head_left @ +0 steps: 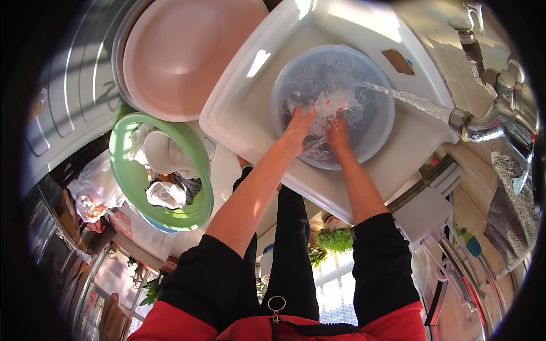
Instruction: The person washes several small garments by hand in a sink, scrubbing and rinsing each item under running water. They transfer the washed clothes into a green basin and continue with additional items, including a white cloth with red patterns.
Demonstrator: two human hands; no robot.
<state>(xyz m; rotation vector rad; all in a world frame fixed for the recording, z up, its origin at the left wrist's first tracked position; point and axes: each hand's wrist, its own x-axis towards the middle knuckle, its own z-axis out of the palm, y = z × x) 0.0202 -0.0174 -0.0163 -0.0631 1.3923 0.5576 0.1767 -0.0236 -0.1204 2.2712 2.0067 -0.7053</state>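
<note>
A grey-blue plastic basin [372,149] stands in the white sink, partly filled with bubbling water. My left hand [298,124] reaches over its near left side, fingers closed on a wet white cloth [329,108]. Small red spots show around the cloth, whose outline blurs in the splashing. To the right of it, my right hand [338,134] is in the water, its fingers bent toward the same cloth and partly hidden by foam. From the metal faucet [483,125] on the right, a stream of water [409,99] runs into the basin.
The white sink [236,108] surrounds the basin. Left of it stand a large pink basin [165,62] and a green basin [207,187] holding white and dark cloths. A grey towel [506,219] hangs at right, near a metal rack [455,256]. Plastic bags [96,182] lie at left.
</note>
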